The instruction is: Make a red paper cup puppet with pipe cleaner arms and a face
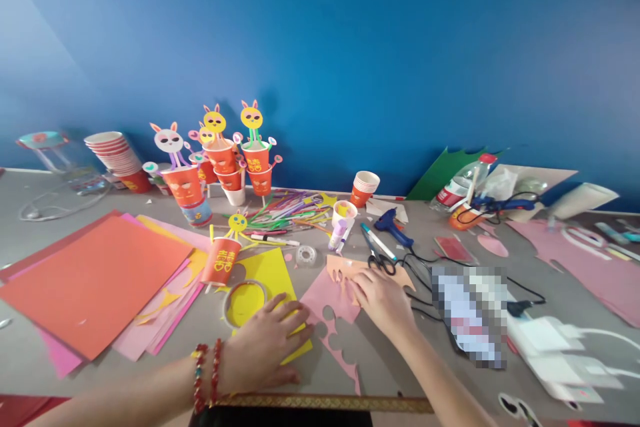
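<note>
My left hand lies palm down with its fingers spread, over the edges of the yellow paper and a pink sheet. Beside its fingertips, a large tape roll rests on the yellow paper. My right hand has bent fingers at the lower edge of a peach paper with cut-out notches; its thumb is hidden. Below runs a pink strip with scalloped cut-outs. Black-handled scissors lie just beyond my right hand. An orange paper cup with a yellow pipe-cleaner figure stands left of the yellow paper.
Coloured sheets cover the left side. Decorated cups, stacked cups and pipe cleaners stand or lie toward the wall. A blue glue gun, cables, a blurred-out phone-like object and a power strip are at right.
</note>
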Available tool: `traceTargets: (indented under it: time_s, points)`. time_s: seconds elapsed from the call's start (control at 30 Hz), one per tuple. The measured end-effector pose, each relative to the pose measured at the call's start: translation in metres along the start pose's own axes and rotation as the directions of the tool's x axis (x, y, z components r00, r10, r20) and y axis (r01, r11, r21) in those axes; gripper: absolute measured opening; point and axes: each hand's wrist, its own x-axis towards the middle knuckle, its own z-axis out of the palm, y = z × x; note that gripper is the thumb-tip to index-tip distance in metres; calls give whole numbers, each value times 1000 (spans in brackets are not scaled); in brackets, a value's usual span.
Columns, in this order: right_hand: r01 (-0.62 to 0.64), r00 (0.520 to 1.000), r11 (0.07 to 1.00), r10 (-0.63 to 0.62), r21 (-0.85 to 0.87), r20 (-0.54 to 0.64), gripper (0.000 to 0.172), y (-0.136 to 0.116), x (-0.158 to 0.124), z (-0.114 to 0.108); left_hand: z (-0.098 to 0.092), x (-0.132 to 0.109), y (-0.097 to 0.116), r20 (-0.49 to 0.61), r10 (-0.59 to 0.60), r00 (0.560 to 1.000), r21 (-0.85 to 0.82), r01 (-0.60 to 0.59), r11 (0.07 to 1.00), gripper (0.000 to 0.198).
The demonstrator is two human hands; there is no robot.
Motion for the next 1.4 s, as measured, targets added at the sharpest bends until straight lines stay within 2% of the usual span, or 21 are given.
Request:
traceTargets:
  time_s: [0.23, 0.57, 0.8, 0.93, 1.1, 1.2, 1.33, 1.4]
  points:
    - [-47, 999, 997, 47, -68, -7, 17, 5, 12, 9, 8, -3, -4, -29, -8, 1000, -25, 7, 1000, 63]
    - [-67, 998, 994, 67, -90, -2, 16, 7, 0, 2, 9, -5, -7, -35, -33, 999, -42, 31, 999, 61]
    - [-142, 990, 980, 138, -142, -40, 14, 15, 1, 2, 7, -2, -10, -54, -43, 998, -48, 40, 998, 61]
    - [-169, 985, 977, 162, -134, -59, 15, 15, 3, 2, 7, -3, -11, -36, -52, 998, -53, 50, 997, 62]
    - [-145, 988, 987, 140, -73, -66, 13, 9, 1, -1, 7, -5, -12, -33, -44, 998, -48, 42, 998, 64]
    - [-114, 990, 993, 111, -25, -91, 14, 5, 1, -3, 3, -5, -13, -101, -45, 994, -84, 36, 996, 56]
    - [-68, 983, 986, 92, 153, -157, 16, 2, 7, -5, -3, 2, -21, -265, -75, 961, -182, 26, 983, 21]
    - [-51, 981, 976, 89, 214, -174, 13, -1, 13, -5, -7, 11, -30, -338, -145, 930, -213, 75, 974, 25]
